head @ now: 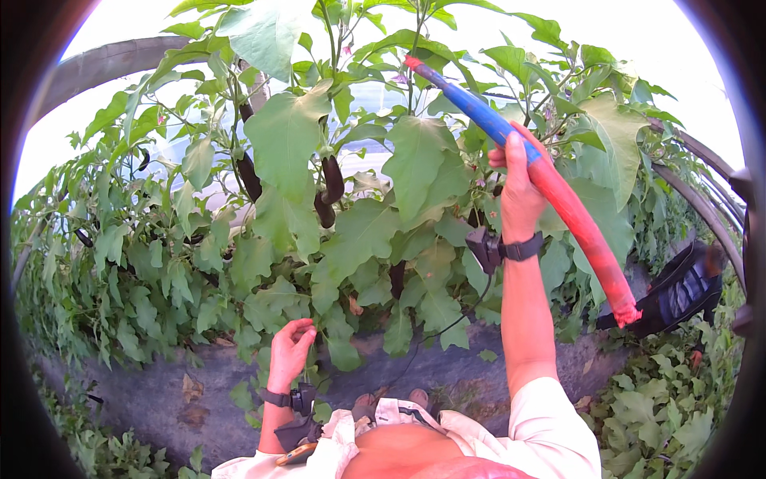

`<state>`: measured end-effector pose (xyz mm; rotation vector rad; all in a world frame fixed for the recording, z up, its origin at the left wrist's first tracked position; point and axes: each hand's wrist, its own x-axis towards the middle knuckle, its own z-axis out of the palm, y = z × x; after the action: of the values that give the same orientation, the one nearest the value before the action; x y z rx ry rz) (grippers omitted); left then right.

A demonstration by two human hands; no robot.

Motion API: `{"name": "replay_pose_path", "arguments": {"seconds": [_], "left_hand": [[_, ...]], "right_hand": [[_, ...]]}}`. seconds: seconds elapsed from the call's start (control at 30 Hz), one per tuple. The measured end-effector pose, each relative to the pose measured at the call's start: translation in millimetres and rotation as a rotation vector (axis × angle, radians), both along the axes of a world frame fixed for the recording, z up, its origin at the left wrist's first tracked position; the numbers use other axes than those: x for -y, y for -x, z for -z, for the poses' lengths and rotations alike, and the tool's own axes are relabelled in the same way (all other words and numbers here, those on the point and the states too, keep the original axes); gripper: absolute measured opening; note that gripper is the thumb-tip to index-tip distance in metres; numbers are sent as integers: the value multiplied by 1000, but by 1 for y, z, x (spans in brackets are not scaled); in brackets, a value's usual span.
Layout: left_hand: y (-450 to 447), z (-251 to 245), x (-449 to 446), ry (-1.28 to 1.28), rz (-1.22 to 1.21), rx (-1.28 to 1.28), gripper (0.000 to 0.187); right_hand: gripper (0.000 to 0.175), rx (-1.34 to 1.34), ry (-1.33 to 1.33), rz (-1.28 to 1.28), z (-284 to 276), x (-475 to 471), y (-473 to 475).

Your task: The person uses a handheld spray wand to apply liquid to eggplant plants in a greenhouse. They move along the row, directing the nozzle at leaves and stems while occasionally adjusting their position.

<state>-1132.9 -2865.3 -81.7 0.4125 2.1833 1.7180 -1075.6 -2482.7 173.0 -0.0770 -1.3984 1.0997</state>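
My right hand (519, 179) is raised among the eggplant plants, wrapped around a long, bent tube (577, 221) covered in red and blue. The tube's narrower blue end tilts up to the left and finishes in a frayed red tip; its red end hangs down to the right. Lower down, my left hand (292, 350) is at the edge of the foliage with loosely bent fingers, and I see nothing in it. Eggplant leaves (341, 335) are right beside its fingertips. Dark purple eggplants (332, 179) hang on the plants in front of me, partly covered by broad leaves.
Dark ground sheeting (233, 383) covers the path at my feet. A person (682, 287) bends over at the right beside low plants (652, 401). Curved greenhouse hoops (700, 197) arch at the side. A cable (446, 329) runs down from my right wrist device (488, 248).
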Motion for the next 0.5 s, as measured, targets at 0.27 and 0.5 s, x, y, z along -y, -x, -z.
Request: {"name": "replay_pose_path", "arguments": {"seconds": [0.27,0.5], "left_hand": [[4,3,5,-5,28,7,31],[15,0,21,-5,26,6,31]], "right_hand": [[34,21,23,-45,6,-2,29],[34,-5,82,-48,9,11,30]]}}
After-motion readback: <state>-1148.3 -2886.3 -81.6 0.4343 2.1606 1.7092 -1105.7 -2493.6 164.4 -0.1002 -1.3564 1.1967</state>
